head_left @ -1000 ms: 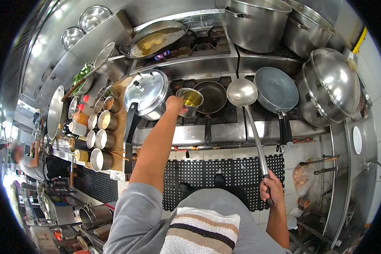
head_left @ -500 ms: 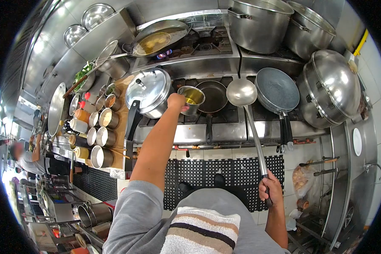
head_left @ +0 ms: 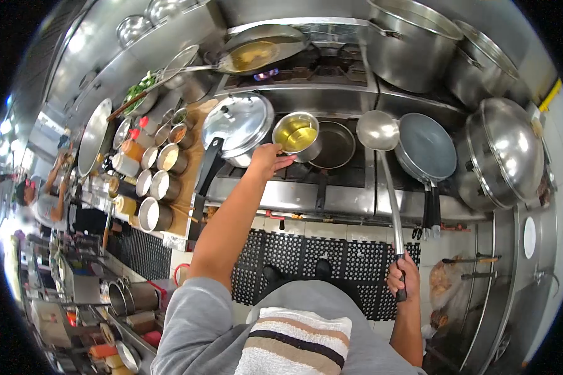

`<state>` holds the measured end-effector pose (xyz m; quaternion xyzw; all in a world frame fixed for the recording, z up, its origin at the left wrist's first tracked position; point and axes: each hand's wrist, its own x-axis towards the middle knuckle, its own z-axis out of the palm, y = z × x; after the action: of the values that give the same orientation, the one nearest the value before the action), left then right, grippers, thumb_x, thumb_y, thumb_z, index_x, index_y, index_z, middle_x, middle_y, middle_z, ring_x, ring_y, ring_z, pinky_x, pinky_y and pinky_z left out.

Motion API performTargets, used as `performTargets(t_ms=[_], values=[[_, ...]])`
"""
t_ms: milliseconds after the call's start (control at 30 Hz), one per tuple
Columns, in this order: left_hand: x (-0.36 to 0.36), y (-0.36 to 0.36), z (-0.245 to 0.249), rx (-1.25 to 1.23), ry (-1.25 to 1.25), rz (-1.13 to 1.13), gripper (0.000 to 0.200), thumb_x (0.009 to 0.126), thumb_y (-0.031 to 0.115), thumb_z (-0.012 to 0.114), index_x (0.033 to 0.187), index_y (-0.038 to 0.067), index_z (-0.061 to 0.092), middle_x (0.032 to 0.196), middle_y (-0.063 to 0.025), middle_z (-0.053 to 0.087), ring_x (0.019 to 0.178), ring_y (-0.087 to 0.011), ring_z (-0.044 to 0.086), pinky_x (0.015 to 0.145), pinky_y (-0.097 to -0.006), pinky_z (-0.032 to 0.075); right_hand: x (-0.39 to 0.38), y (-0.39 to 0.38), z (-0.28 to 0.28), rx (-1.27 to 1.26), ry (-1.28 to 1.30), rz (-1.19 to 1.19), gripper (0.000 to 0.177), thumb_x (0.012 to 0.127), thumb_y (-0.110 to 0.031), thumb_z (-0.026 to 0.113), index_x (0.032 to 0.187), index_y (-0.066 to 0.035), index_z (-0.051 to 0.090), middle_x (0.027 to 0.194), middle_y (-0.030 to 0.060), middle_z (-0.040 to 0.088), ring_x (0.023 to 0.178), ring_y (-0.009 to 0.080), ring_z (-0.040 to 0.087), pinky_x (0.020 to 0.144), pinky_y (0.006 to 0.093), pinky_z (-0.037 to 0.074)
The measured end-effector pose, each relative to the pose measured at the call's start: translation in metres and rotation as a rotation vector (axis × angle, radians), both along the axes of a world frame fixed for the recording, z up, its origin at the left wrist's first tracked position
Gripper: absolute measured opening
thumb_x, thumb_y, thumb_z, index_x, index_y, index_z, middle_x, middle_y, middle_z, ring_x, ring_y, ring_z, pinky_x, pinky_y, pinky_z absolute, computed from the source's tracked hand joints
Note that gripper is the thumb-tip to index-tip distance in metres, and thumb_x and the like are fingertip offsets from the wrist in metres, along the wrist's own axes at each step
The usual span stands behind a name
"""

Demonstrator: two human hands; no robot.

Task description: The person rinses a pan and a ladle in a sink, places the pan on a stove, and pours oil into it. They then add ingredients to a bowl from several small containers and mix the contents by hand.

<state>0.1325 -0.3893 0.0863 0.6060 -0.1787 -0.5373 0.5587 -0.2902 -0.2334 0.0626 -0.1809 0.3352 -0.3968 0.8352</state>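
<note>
My left hand is at the near side of a metal pot with yellow oil in it. Its fingers are stretched out and apart beside the pot's wall; whether they still touch it is hard to see. The pot stands upright on the stove, between a lidded pressure cooker and a dark frying pan. My right hand is wrapped round the black grip of a long-handled ladle. The ladle's bowl is over the stove, between the frying pan and a grey pan.
A wok with oil sits at the back burner by a blue flame. Two tall stockpots and a domed steel pot stand on the right. Metal tubs and squeeze bottles line the left counter. Another person is far left.
My left hand has loosened from the pot's rim, its fingers now extended. The pot sits slightly farther back beside the frying pan. The view has shifted; my right hand keeps the ladle.
</note>
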Motion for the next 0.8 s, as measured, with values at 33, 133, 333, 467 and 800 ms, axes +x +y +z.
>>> performTargets(t_ms=[33, 133, 333, 467, 800], values=[[0.003, 0.010, 0.010, -0.035, 0.013, -0.024, 0.024, 0.085, 0.006, 0.045, 0.103, -0.009, 0.042, 0.097, -0.0206, 0.054, 0.080, -0.0337, 0.064, 0.069, -0.0363, 0.057, 0.000, -0.003, -0.002, 0.023, 0.022, -0.057, 0.032, 0.089, -0.012, 0.043, 0.121, -0.009, 0.041, 0.056, 0.0007, 0.042, 0.033, 0.0072, 0.036, 0.029, 0.0235, 0.034], [0.020, 0.053, 0.051, -0.143, 0.012, -0.094, 0.027, 0.084, 0.009, 0.048, 0.103, -0.010, 0.046, 0.099, -0.0224, 0.057, 0.080, -0.0326, 0.065, 0.067, -0.0348, 0.057, -0.001, -0.017, -0.013, 0.035, 0.080, -0.057, 0.013, 0.092, -0.018, 0.041, 0.102, -0.011, 0.046, 0.052, -0.0025, 0.037, 0.030, 0.0073, 0.031, 0.025, 0.0241, 0.028], [0.107, 0.179, 0.119, -0.125, -0.143, -0.008, 0.028, 0.085, 0.013, 0.051, 0.100, -0.010, 0.050, 0.093, -0.0206, 0.060, 0.078, -0.0316, 0.065, 0.068, -0.0354, 0.056, 0.031, -0.038, -0.016, -0.067, 0.172, -0.104, 0.033, 0.094, -0.022, 0.039, 0.123, -0.006, 0.042, 0.047, -0.0058, 0.030, 0.029, 0.0061, 0.031, 0.024, 0.0219, 0.029], [0.183, 0.277, 0.162, -0.060, -0.258, 0.225, 0.028, 0.084, 0.012, 0.053, 0.103, -0.009, 0.050, 0.095, -0.0214, 0.060, 0.078, -0.0324, 0.065, 0.067, -0.0347, 0.056, 0.052, -0.049, -0.008, 0.021, 0.266, -0.184, 0.026, 0.094, -0.028, 0.041, 0.074, -0.012, 0.043, 0.044, -0.0059, 0.025, 0.029, 0.0061, 0.026, 0.024, 0.0223, 0.024], [0.376, 0.472, 0.133, 0.072, -0.440, 0.783, 0.027, 0.082, 0.008, 0.044, 0.104, -0.007, 0.047, 0.091, -0.0187, 0.059, 0.073, -0.0294, 0.066, 0.057, -0.0306, 0.056, 0.116, -0.025, 0.038, 0.109, -0.040, 0.210, 0.043, 0.093, -0.037, 0.033, 0.063, -0.010, 0.047, 0.047, 0.0027, 0.043, 0.043, 0.0164, 0.042, 0.042, 0.0304, 0.038]])
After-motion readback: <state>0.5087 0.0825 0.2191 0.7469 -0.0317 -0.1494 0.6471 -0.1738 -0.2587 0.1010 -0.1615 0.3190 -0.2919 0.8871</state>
